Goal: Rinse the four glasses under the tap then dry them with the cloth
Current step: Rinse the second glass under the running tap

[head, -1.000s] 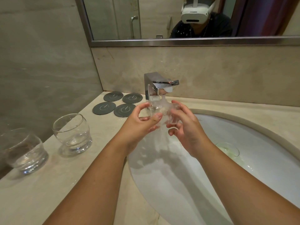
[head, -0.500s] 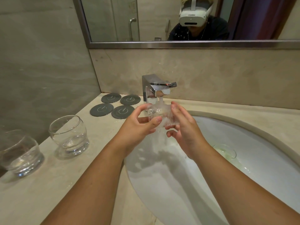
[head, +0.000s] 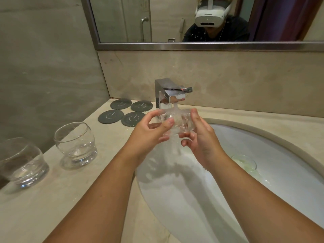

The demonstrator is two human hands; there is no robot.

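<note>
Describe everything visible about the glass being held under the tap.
The glass is clear, short and rounded, blurred by water pouring over it. It is held above the left side of the sink, directly beneath the spout of the chrome tap. The left hand grips its left side and the right hand its right side. Its tilt cannot be told through the splashing.

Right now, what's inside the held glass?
Running water from the tap churns inside the glass, held between the left hand and the right hand. Foam and fingers hide its bottom, so any residue can't be seen.
</note>
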